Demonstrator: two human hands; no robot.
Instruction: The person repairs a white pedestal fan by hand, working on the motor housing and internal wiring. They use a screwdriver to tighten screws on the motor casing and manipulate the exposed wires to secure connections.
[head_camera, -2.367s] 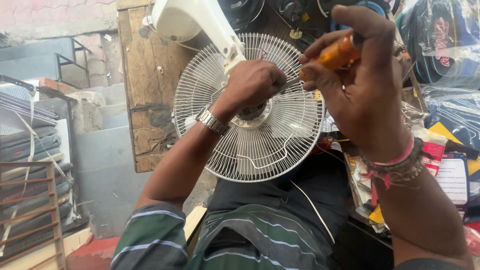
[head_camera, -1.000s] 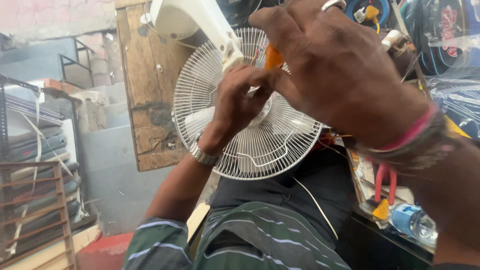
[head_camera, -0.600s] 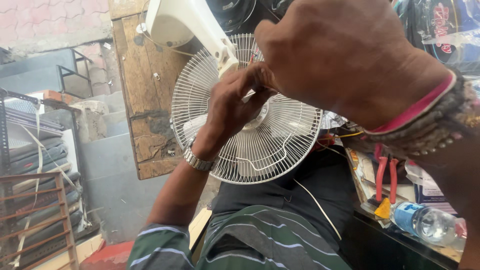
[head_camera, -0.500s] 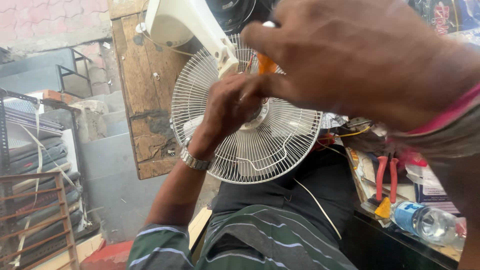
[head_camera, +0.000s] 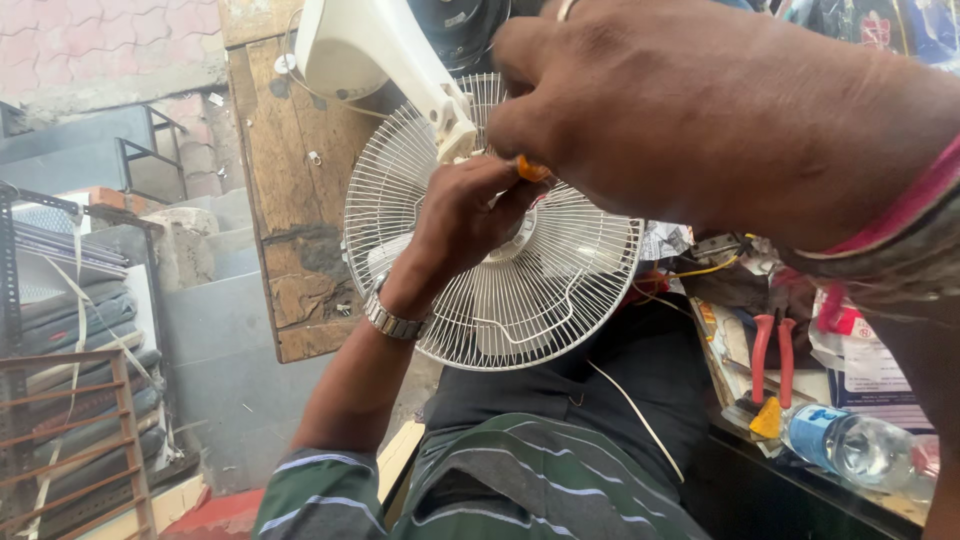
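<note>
Showing right now: one white wire-grille fan (head_camera: 520, 270), two hands working, one red-handled pair of pliers (head_camera: 768, 350), one clear plastic bottle (head_camera: 855, 448).
</note>
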